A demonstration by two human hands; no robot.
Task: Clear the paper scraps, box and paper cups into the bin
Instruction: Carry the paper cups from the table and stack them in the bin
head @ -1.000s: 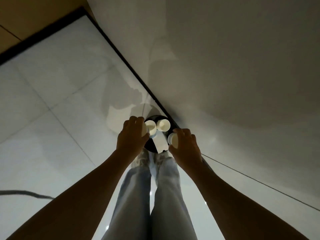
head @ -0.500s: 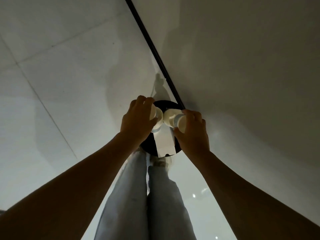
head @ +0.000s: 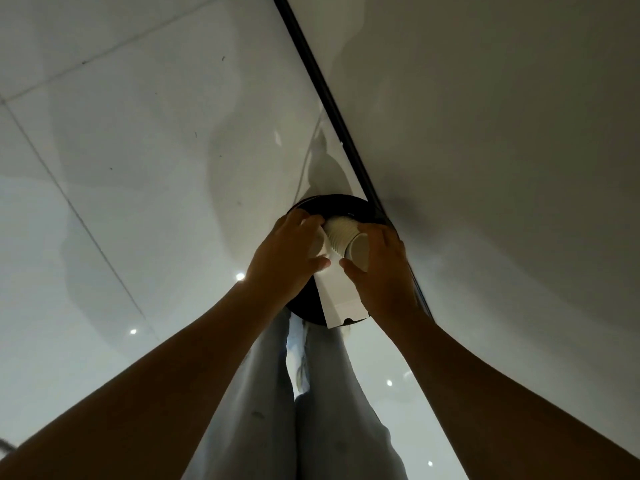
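Both hands are holding the load right over the bin [head: 304, 308]: left hand [head: 282, 261] is gripping a cup, right hand [head: 382, 268] the cups [head: 343, 237], the box [head: 341, 299] pinched between. Nothing is dropped yet; scraps unseen. Versus earlier, the bin is looming nearer.

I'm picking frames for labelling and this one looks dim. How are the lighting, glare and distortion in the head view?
Head view: dim overall, so both forearms read as dark shapes; small bright ceiling-light reflections dot the glossy floor; soft shadows fall on floor and wall; wide-angle stretch bows the black baseboard. The white box and paper cups stay legible over the black bin, between left hand and right hand.
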